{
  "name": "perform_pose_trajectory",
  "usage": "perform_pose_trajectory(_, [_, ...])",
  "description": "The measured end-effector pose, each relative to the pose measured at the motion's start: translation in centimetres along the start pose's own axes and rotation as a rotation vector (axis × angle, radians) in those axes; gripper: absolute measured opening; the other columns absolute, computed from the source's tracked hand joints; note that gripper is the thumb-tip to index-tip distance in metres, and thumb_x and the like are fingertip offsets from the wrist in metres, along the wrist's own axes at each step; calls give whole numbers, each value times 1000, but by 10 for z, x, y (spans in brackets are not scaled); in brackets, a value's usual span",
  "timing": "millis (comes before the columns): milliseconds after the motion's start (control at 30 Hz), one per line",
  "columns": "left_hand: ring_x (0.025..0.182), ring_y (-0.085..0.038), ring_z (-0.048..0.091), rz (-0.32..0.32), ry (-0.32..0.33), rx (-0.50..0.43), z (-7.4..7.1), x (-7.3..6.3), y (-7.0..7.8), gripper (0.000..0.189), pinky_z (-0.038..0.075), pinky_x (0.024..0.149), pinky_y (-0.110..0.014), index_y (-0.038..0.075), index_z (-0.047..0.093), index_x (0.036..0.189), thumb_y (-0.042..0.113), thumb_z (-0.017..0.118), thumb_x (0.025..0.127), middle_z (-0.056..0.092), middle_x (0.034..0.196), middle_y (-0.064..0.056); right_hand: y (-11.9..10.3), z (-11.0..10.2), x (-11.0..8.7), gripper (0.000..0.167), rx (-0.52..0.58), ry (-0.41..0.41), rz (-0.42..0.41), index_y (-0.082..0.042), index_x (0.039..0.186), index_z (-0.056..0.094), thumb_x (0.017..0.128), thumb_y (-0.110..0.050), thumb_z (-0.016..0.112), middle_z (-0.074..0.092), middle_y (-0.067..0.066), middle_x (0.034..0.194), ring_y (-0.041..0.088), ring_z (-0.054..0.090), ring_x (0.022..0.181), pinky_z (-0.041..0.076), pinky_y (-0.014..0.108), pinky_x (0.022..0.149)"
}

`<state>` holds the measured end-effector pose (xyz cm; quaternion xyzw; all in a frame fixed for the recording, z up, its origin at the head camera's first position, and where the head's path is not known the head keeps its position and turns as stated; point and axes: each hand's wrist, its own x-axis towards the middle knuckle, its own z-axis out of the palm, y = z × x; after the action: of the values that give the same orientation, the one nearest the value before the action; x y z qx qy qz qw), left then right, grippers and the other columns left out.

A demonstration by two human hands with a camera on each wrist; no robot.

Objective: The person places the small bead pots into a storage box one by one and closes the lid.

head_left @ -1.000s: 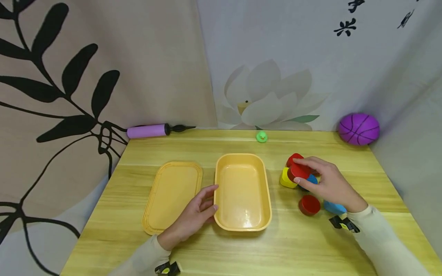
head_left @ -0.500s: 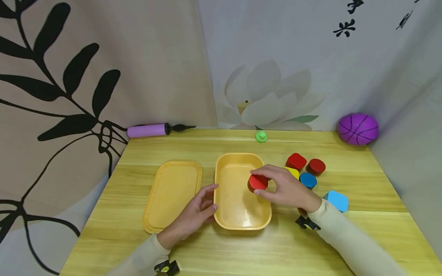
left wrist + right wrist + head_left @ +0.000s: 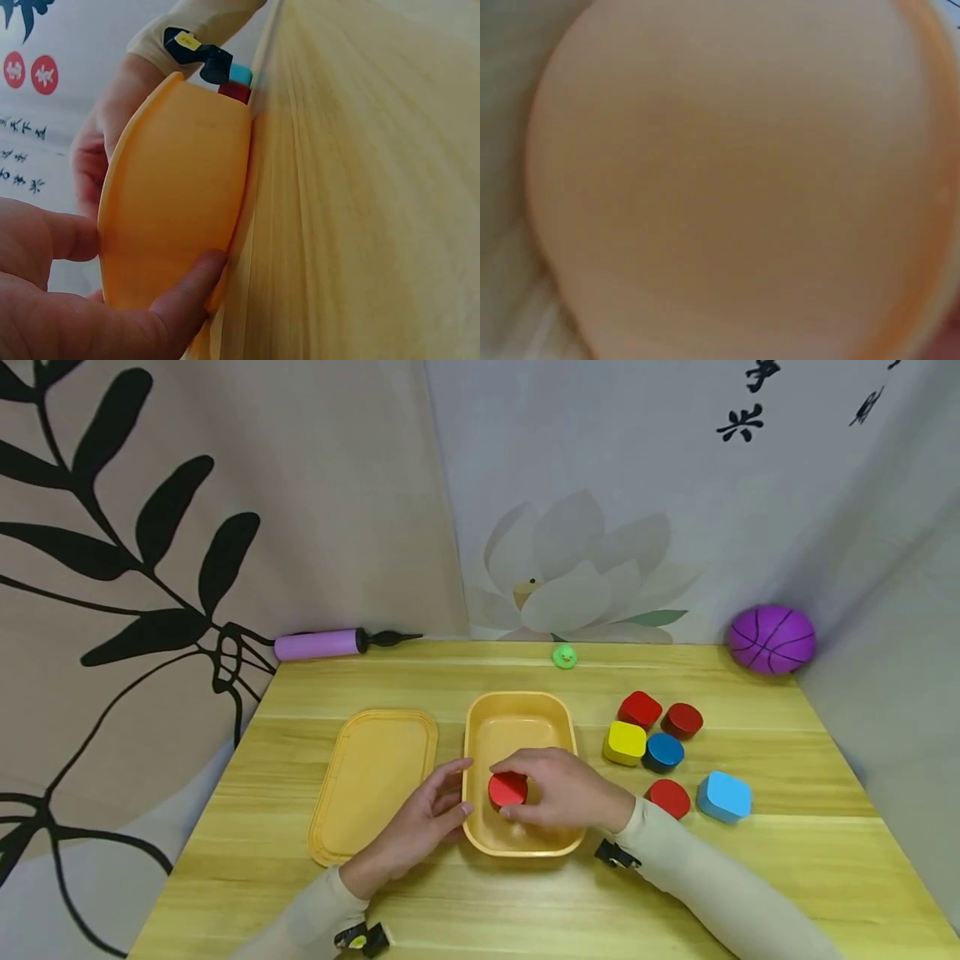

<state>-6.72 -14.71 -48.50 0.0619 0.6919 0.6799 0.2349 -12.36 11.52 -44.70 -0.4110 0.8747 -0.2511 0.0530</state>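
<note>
A red round block (image 3: 507, 789) is pinched between the thumb and fingers of my right hand (image 3: 566, 789), inside the yellow-orange plastic box (image 3: 517, 845). Whether the block touches the box floor I cannot tell. Against the left side of that box my left hand (image 3: 420, 822) rests its fingertips and thumb, and the left wrist view shows them on the outer wall (image 3: 176, 187). In the right wrist view the box wall (image 3: 727, 172) fills the frame, blurred, and the block is hidden.
Right of the box lie a red square block (image 3: 640, 709), red round blocks (image 3: 682, 721) (image 3: 669, 797), a yellow block (image 3: 625, 743), a blue round block (image 3: 663, 752) and a light-blue block (image 3: 724, 797). A flat lid (image 3: 375, 785) lies left. Behind are a purple pump (image 3: 318, 644), green duck (image 3: 564, 656) and purple ball (image 3: 772, 639).
My right hand has carried the red round block leftward from the group of blocks and down into the box. The left hand has stayed at the box's left side.
</note>
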Motion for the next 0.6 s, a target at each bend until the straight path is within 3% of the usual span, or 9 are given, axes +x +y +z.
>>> perform_pose_trajectory(367, [144, -39, 51, 14, -6, 23, 0, 2, 0, 66, 61, 95, -43, 18, 29, 166, 18, 61, 108, 35, 164, -22, -11, 18, 12, 49, -12, -132, -60, -21, 133, 71, 90, -40, 82, 73, -9, 128, 6, 66, 111, 54, 34, 99])
perform_pose_trajectory(600, [142, -36, 52, -6, 9, 29, 0, 2, 3, 63, 61, 93, -42, 21, 30, 166, 13, 56, 109, 36, 165, -18, -10, 25, 12, 50, 6, -183, -48, -23, 135, 71, 90, -42, 82, 72, -10, 129, 4, 65, 112, 52, 35, 102])
